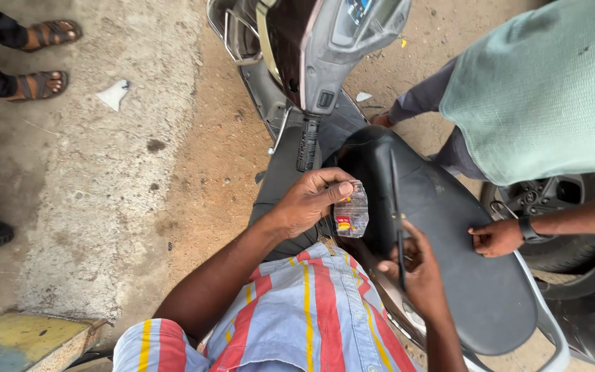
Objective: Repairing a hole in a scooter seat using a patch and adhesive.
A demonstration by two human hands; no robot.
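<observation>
Risk sits first with the small clear packet (351, 210), pinched between thumb and fingers of the left hand (311, 200) just off the front edge of the scooter seat (463, 234). It holds something red and yellow that I cannot make out. The hold is only by the packet's top corner, so a slack pinch could, I judge, let it drop past the seat edge onto the sandy ground (201, 172) below, where small contents would be hard to find.

Next to it, the right hand (418, 265) is closed around a thin dark tool (397, 213) that lies lengthwise along the seat, its far end pointing toward the front of the scooter. Its tip is too slim to tell the kind. If the tool slides or is pressed down, it could probably scratch or puncture the black seat cover.

Across the seat from the tool, another person's hand (494, 238), with a dark band at the wrist, rests its fingertips on the seat's far side. A slip of the tool toward that side could catch those fingers.

Beyond the seat's front stands the scooter's handlebar panel (352, 41), and farther off, a white scrap (113, 94) and two sandalled feet (39, 58) on the concrete.
</observation>
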